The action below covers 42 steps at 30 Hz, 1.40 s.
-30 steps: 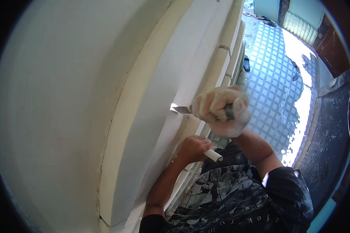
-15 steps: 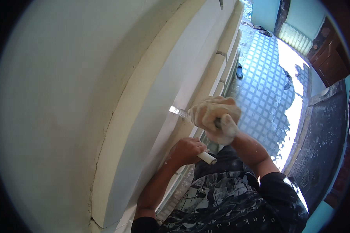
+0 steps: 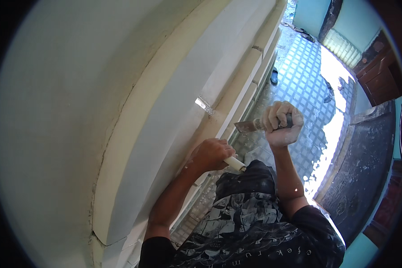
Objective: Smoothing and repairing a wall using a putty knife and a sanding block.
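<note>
My right hand (image 3: 279,134), coated in pale dust, is closed around the dark handle (image 3: 288,120) of a scraper-like tool with a short flat blade (image 3: 245,126). It is raised over the floor, the blade pointing left toward the ledges and apart from them. Lower and to the left, my left hand (image 3: 214,152) rests by the edge of a cream ledge (image 3: 232,82). Its fingers wrap a short white stick or tube (image 3: 235,164), whose broken-looking end sticks out to the right. Ahead of it, a small bright notch (image 3: 202,104) with crumbs beside it shows in the white surface.
A cream wall with a curved moulding (image 3: 125,116) fills the left side, a crack along its edge. Beyond the stepped ledges lies a tiled floor (image 3: 295,67) with a dark sandal (image 3: 274,76). A dark panel (image 3: 366,165) and a brown cabinet (image 3: 382,78) stand at right.
My right hand has drawn back to the right, away from the notch, bringing the blade into plain sight. My left hand keeps its hold on the white stick. The view has shifted slightly.
</note>
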Each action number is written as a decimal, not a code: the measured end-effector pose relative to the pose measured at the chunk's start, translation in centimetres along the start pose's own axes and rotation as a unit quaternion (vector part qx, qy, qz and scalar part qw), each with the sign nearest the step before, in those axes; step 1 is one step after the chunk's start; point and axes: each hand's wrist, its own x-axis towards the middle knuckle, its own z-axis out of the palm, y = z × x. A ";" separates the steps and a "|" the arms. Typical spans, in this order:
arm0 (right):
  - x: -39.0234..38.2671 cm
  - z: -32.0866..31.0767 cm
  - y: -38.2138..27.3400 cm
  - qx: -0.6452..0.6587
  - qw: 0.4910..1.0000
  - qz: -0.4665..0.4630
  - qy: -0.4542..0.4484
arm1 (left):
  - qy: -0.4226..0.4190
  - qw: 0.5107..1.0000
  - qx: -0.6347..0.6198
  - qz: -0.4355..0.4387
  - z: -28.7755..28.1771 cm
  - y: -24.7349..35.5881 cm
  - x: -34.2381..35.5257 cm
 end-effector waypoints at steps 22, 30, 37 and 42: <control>-17.7 -5.3 -7.3 -0.080 0.939 0.166 0.291 | -0.017 0.900 0.318 -0.298 2.0 1.5 4.1; -19.8 -3.3 -11.6 -0.182 0.936 0.187 0.236 | 0.247 0.969 -0.011 0.029 3.0 8.5 -4.1; -18.6 -3.9 -11.1 -0.342 0.876 0.340 0.003 | 0.264 0.923 -0.045 -0.275 16.2 12.5 -18.3; -12.5 -0.5 -6.9 -0.366 0.831 0.330 -0.259 | 0.379 0.808 0.002 -0.451 20.5 19.7 -23.7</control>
